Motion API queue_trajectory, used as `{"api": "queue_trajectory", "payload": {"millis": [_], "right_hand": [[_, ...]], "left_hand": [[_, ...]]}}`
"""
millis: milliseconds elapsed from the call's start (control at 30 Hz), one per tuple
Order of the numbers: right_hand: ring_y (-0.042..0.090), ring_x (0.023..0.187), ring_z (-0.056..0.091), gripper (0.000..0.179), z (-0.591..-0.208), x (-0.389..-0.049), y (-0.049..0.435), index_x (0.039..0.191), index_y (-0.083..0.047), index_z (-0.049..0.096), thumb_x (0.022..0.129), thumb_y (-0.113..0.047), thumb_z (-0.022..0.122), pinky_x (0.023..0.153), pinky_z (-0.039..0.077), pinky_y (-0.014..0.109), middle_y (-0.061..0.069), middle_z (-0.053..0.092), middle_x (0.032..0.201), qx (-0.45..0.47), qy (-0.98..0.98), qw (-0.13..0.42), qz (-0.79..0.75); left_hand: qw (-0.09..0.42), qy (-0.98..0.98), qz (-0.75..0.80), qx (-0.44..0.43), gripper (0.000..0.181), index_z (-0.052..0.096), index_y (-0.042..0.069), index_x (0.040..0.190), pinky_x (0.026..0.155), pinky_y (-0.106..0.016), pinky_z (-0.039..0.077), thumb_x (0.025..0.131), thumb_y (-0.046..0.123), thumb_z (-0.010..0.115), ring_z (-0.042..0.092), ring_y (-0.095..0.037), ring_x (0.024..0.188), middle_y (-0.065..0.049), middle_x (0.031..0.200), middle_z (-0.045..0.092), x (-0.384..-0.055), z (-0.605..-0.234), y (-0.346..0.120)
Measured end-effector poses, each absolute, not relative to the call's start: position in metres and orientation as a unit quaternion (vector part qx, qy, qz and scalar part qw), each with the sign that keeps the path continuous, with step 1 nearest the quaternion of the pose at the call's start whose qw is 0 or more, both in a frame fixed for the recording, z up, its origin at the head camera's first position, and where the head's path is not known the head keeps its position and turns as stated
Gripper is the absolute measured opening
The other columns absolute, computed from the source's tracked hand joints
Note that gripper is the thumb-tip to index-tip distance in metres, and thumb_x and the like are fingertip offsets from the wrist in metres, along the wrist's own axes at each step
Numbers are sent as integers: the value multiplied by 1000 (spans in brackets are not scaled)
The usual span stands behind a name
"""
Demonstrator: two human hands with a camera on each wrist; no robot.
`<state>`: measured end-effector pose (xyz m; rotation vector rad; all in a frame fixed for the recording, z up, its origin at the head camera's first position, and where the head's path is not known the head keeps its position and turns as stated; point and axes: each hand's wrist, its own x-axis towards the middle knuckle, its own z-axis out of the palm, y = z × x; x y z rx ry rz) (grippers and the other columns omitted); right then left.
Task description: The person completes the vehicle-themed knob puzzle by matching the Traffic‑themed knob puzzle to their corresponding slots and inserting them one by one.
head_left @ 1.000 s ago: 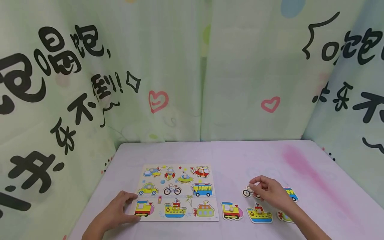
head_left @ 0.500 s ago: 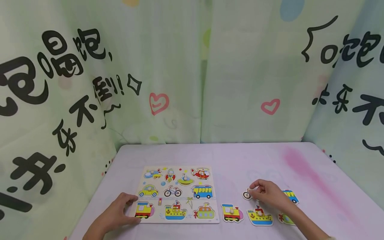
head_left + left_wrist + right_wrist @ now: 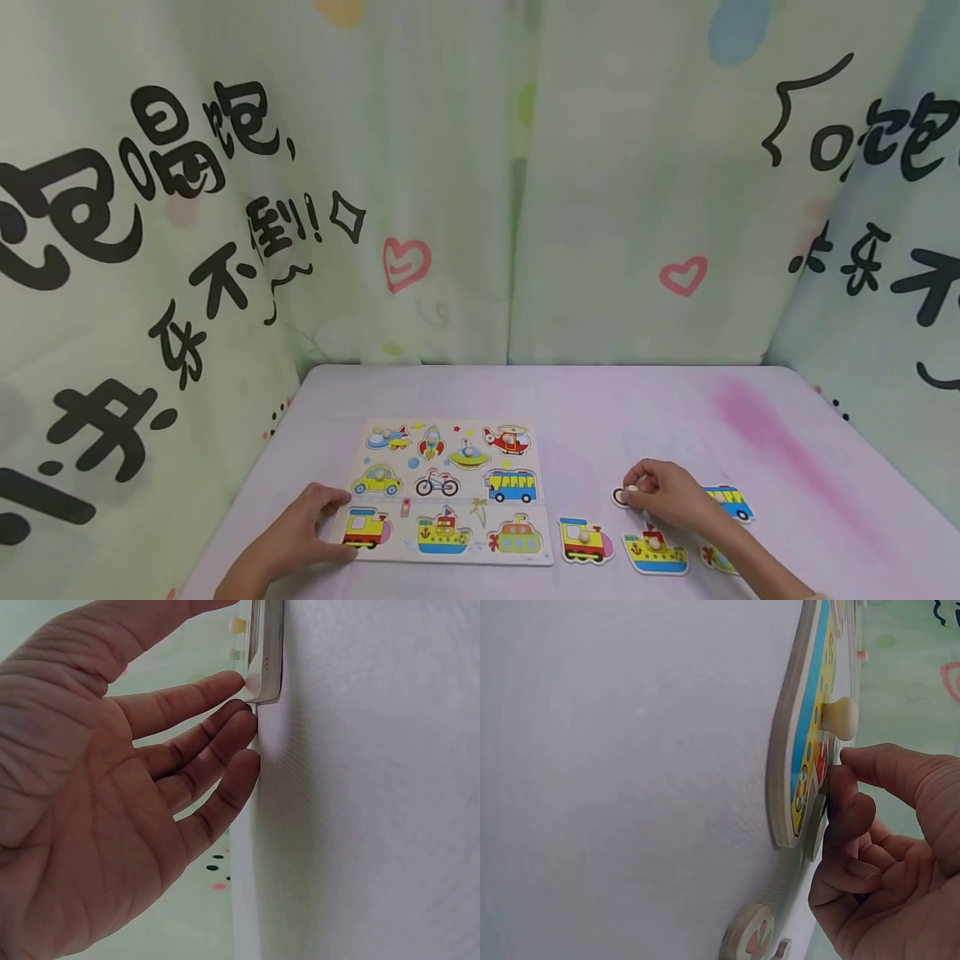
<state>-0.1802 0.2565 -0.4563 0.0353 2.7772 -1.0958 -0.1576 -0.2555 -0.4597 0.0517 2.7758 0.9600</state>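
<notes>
A flat puzzle board [image 3: 450, 546] with pictures of vehicles lies on the table. My left hand [image 3: 296, 533] rests at its left side, fingers and thumb spread along the edge; in the left wrist view a fingertip meets the board's corner [image 3: 266, 686]. To the right of the board, my right hand [image 3: 667, 492] pinches with thumb and forefinger at the bicycle puzzle piece [image 3: 618, 497], mostly covered by the hand. Nearest that hand in the right wrist view is the ship piece [image 3: 802, 757] with its round wooden knob [image 3: 841, 718].
Loose pieces lie around my right hand: a train [image 3: 585, 543], a bus [image 3: 729, 502] and a submarine [image 3: 718, 560], partly behind the forearm. A white tablecloth with a pink streak [image 3: 772, 433] covers the table [image 3: 600, 396]. Printed curtains [image 3: 585, 208] stand behind and at both sides.
My right hand has come down lower over the bicycle piece and covers more of it. The left hand stays at the board's edge. The head view has tilted up slightly.
</notes>
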Motion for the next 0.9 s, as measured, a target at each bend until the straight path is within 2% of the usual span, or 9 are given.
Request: {"api": "queue_trajectory", "payload": {"millis": [533, 900], "right_hand": [[17, 69, 52, 17, -465, -180, 256, 95, -5, 66, 88, -14, 79, 57, 43, 24, 4, 56, 76, 47, 926, 76, -367], [17, 70, 51, 15, -456, -179, 253, 98, -4, 68, 90, -14, 77, 57, 41, 24, 3, 56, 76, 38, 920, 34, -389]], "left_hand": [[109, 938, 330, 14, 73, 65, 6, 124, 105, -52, 46, 62, 24, 99, 54, -20, 103, -3, 113, 55, -156, -466, -254], [96, 941, 325, 18, 71, 66, 8, 123, 104, -50, 48, 62, 25, 99, 52, -20, 101, -2, 113, 56, -157, -464, -254]]}}
